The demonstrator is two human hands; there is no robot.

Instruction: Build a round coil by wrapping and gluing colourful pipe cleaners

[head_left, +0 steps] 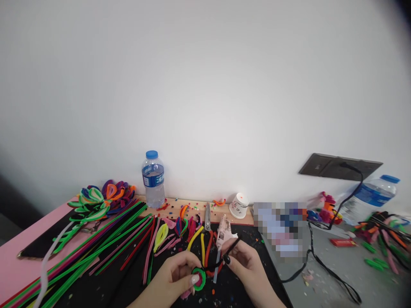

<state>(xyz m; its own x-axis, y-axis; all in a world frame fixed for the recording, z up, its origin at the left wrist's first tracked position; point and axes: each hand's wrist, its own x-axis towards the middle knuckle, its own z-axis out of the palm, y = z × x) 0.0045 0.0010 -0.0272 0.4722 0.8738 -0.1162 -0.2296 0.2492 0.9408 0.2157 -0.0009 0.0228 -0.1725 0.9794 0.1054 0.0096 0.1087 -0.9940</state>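
My left hand point(175, 276) is closed, pinching a small coil of green and pink pipe cleaner point(199, 279) between thumb and fingers. From beside the coil a black pipe cleaner point(231, 248) runs across to my right hand point(246, 267), whose thumb and fingertips are closed on it. Whether the black piece is joined to the coil I cannot tell. Just beyond my hands lie a pale pink glue gun point(224, 227), a clear glue stick point(216, 267) and a metal-bladed pair of scissors point(207, 217). Yellow and red curved handles lie near the blades, partly hidden by my hands.
Long pipe cleaners point(105, 252) and looped pipe cleaner flowers point(102, 196) lie at left. A water bottle point(153, 182) and paper cup point(239, 205) stand by the wall. A black cable point(334, 278) crosses the grey surface at right, near a second bottle point(372, 196).
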